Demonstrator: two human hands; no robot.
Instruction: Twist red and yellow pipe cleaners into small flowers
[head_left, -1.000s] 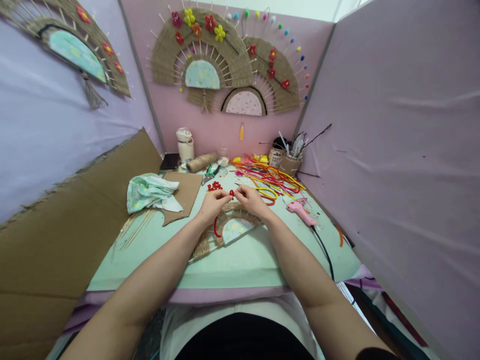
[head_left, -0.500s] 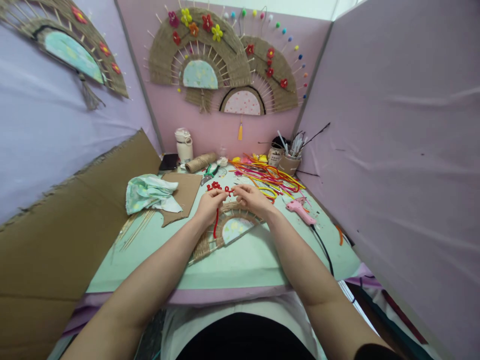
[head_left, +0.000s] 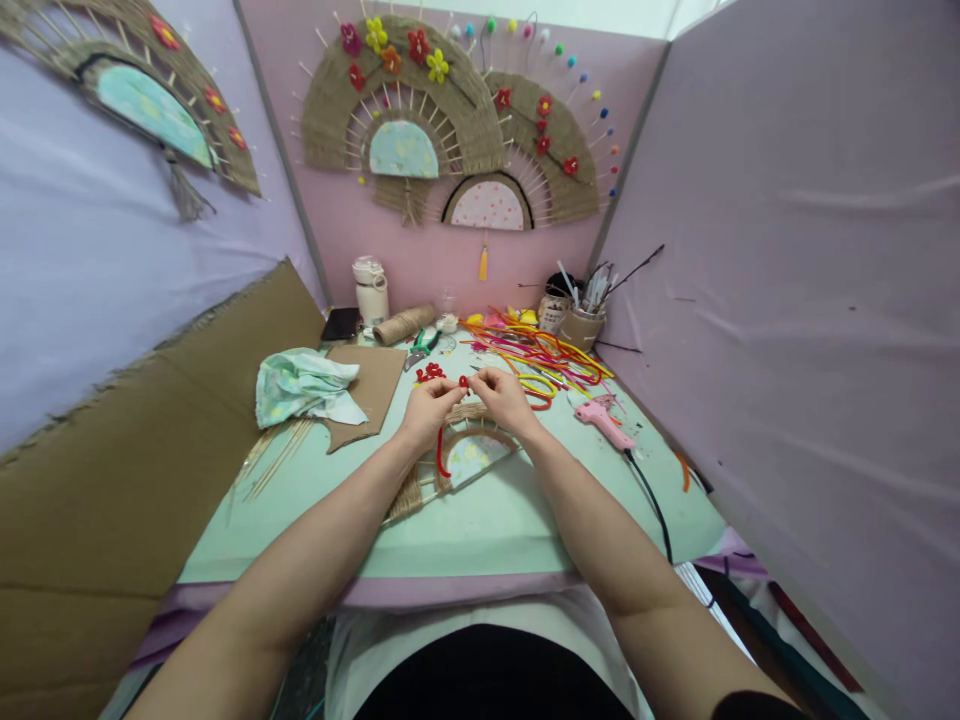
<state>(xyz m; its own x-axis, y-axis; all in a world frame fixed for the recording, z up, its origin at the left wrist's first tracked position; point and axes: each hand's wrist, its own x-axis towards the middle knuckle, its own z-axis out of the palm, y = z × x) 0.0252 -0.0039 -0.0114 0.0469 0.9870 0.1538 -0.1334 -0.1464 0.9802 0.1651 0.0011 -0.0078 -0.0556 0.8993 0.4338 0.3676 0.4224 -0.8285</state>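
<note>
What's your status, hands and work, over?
Left hand and right hand pinching red fuzzy stem, small loop between them. Loose tail over twine fan. Pink glue gun off right, out of the way.

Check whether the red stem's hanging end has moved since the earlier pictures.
Yes: the red stem's lower end has shifted right, closer to the fan's pale half-circle.
</note>
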